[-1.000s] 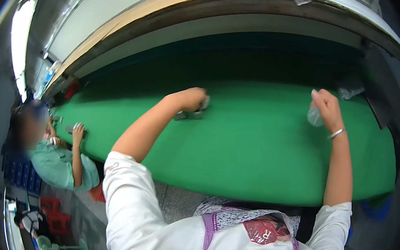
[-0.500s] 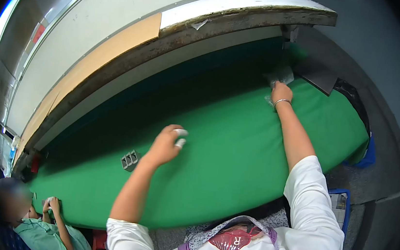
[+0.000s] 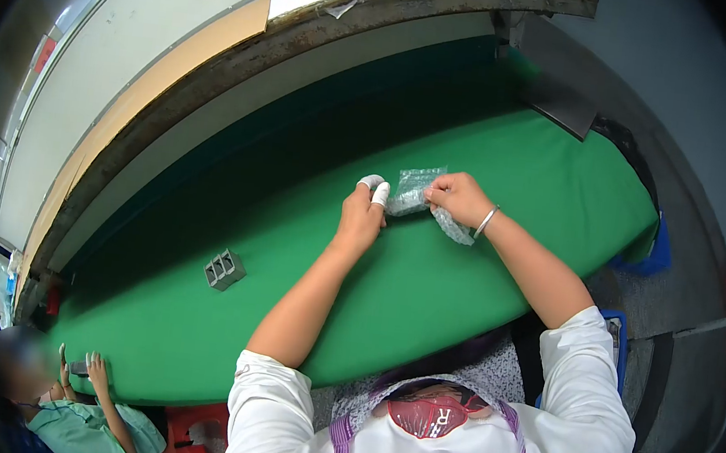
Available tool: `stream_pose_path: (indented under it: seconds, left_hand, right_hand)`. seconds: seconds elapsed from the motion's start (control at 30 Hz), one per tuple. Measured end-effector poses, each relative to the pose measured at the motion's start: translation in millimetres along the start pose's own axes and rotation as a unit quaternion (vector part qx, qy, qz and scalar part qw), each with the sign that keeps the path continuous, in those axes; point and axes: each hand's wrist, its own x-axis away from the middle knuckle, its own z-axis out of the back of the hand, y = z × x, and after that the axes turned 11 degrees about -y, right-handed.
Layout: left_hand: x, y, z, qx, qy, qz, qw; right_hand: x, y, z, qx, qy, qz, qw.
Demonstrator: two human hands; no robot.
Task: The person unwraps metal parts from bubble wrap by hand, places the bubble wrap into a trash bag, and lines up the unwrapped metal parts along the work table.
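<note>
A clear bubble wrap bag is stretched between my two hands above the green cloth. My right hand, with a bangle on its wrist, pinches the bag from the right, and a loose part of the wrap hangs below its fingers. White covers sit on two fingers of my left hand, which is closed at the bag's left edge; its thumb is mostly hidden. To the left, apart from both hands, a grey block with several square openings rests on the cloth.
Green cloth covers the long table. A raised shelf runs along its far side. At the far right end lies a dark flat panel. A co-worker sits at the lower left, hands around a small dark piece. Blue bins stand at the right.
My right hand has brought the bubble wrap from the far right back to the middle. My left hand has moved right and up to meet it. The view has shifted slightly.
</note>
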Motion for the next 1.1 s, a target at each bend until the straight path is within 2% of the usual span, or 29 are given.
stream_pose_path:
  seconds: [0.07, 0.1, 0.13, 0.17, 0.2, 0.23, 0.27, 0.37, 0.5, 0.53, 0.63, 0.7, 0.73, 0.83, 1.0, 1.07, 1.1]
  left_hand:
    - [9.5, -14.6, -0.9, -0.13, 0.024, -0.088, 0.987]
    - [17.6, -8.3, -1.6, -0.155, 0.034, -0.095, 0.983]
    - [22.9, -1.8, 1.5, -0.178, 0.025, -0.081, 0.98]
    - [24.9, 5.8, 5.7, -0.201, 0.017, -0.07, 0.977]
    - [32.6, 23.7, 9.1, -0.252, 0.013, -0.073, 0.965]
    - [37.5, 36.5, 12.4, -0.264, 0.019, -0.103, 0.959]
    - [41.7, 48.2, 16.1, -0.275, 0.024, -0.133, 0.952]
    - [51.6, 79.2, 32.3, -0.336, -0.003, -0.132, 0.933]
    - [59.1, 92.7, 44.1, -0.375, -0.002, -0.169, 0.912]
    - [64.1, 91.1, 45.0, -0.375, -0.002, -0.17, 0.911]
    - [79.8, 91.5, 49.7, -0.3, 0.036, -0.187, 0.935]
    - [77.0, 96.7, 52.7, -0.304, 0.042, -0.178, 0.935]
    - [66.9, 86.5, 53.6, -0.344, 0.021, -0.196, 0.918]
    - [79.4, 72.9, 49.3, -0.325, 0.035, -0.193, 0.925]
    - [70.8, 75.6, 53.3, -0.302, 0.079, -0.236, 0.92]
    - [70.0, 74.5, 53.9, -0.304, 0.086, -0.259, 0.913]
    - [67.4, 73.6, 54.2, -0.304, 0.086, -0.26, 0.913]
  right_hand:
    - [3.0, 5.0, -7.4, -0.028, -0.022, 0.006, 0.999]
    - [4.8, 7.1, -11.2, -0.053, -0.041, 0.014, 0.998]
    - [11.6, -8.5, -11.9, 0.068, -0.044, -0.031, 0.996]
    - [20.3, -24.3, -12.4, 0.067, -0.045, -0.031, 0.996]
    - [29.4, -39.5, -12.9, 0.233, -0.051, -0.034, 0.97]
    - [36.1, -53.0, -13.4, 0.393, -0.055, -0.037, 0.917]
    - [38.8, -63.9, -13.4, 0.401, -0.073, -0.036, 0.913]
    - [44.6, -95.2, -10.0, 0.384, -0.095, -0.036, 0.918]
    - [42.6, -102.2, -11.0, 0.338, -0.104, -0.004, 0.935]
    - [45.8, -100.5, -14.7, 0.338, -0.103, -0.004, 0.935]
    - [53.4, -89.7, -24.3, 0.19, -0.063, 0.071, 0.977]
    - [47.0, -90.6, -26.0, 0.185, -0.063, 0.05, 0.979]
    - [44.7, -91.2, -27.0, 0.181, -0.065, 0.028, 0.981]
    - [54.4, -73.0, -42.6, 0.138, -0.027, 0.091, 0.986]
    - [48.6, -81.1, -36.7, 0.114, -0.011, 0.069, 0.991]
    - [49.1, -83.0, -39.5, 0.081, 0.006, 0.102, 0.991]
    - [41.3, -83.3, -35.6, 0.128, -0.004, 0.09, 0.988]
